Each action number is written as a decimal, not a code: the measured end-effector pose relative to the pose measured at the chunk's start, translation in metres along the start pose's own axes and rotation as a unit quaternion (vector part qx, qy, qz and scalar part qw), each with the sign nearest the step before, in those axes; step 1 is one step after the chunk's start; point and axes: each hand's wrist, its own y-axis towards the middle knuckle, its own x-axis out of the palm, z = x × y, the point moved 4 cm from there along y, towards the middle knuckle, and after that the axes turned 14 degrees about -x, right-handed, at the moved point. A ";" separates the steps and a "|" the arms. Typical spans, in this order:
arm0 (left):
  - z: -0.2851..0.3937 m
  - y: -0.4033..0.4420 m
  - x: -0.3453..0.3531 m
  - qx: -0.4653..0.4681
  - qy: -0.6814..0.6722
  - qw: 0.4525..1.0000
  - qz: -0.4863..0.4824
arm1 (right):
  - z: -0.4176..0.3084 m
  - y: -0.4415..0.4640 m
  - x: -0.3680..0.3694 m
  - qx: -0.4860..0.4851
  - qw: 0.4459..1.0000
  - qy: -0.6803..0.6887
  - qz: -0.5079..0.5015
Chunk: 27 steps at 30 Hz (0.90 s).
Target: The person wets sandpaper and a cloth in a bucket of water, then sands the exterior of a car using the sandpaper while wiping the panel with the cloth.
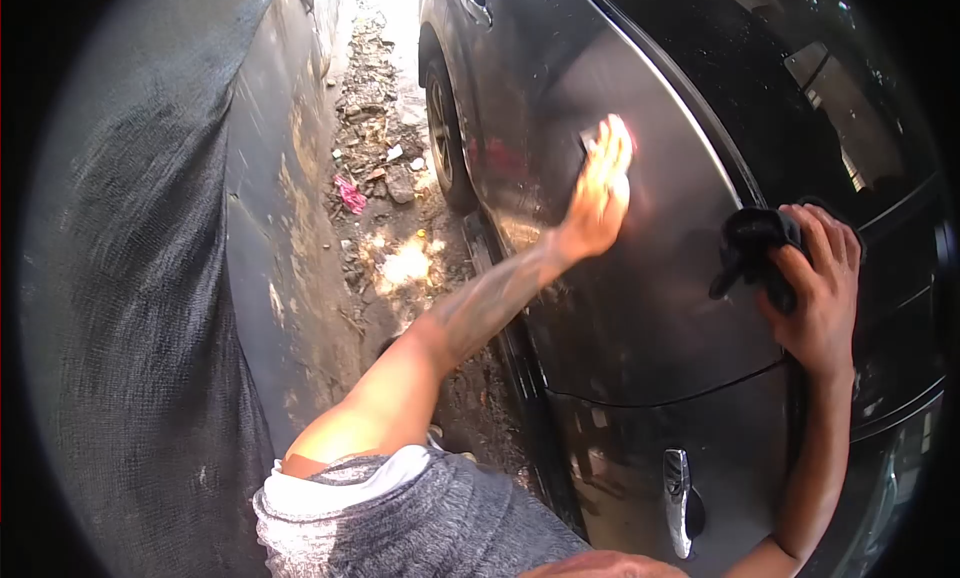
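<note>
My left hand (600, 183) reaches out to the dark car door (640, 288), fingers together and pressed against the panel. The edge of a small dark pad (586, 144) shows beside those fingers; most of it is hidden under them. Bright glare washes out the fingertips. At the right, my right hand (820, 288) is closed around a bunched black cloth (748, 248), by the lower edge of the car's window. Below the two hands, a chrome door handle (677, 503) sits on the nearer door.
A wall (285, 208) partly draped with dark mesh fabric (150, 278) runs along the left. Between it and the car lies a narrow strip of rubble (375, 108) with a pink scrap (350, 194). A car wheel (447, 128) stands beyond the door.
</note>
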 end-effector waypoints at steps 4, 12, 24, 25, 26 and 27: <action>-0.061 0.088 -0.026 0.006 -0.053 0.999 -0.001 | -0.003 0.005 0.005 -0.018 1.000 0.013 -0.016; -0.016 0.010 -0.020 0.039 0.074 0.996 -0.044 | -0.004 0.007 0.005 -0.023 1.000 0.019 -0.010; 0.017 0.018 -0.025 0.022 0.070 0.997 -0.035 | -0.006 0.003 0.006 -0.021 0.999 0.045 -0.010; -0.001 0.058 -0.032 0.026 0.082 0.996 -0.010 | -0.006 0.003 0.005 -0.026 0.998 0.048 -0.007; -0.019 0.094 -0.039 -0.045 0.097 0.994 -0.001 | -0.005 0.006 0.004 -0.028 0.999 0.045 -0.005; -0.032 0.111 -0.043 -0.122 0.111 0.986 0.005 | -0.005 0.006 0.004 -0.030 0.998 0.049 -0.008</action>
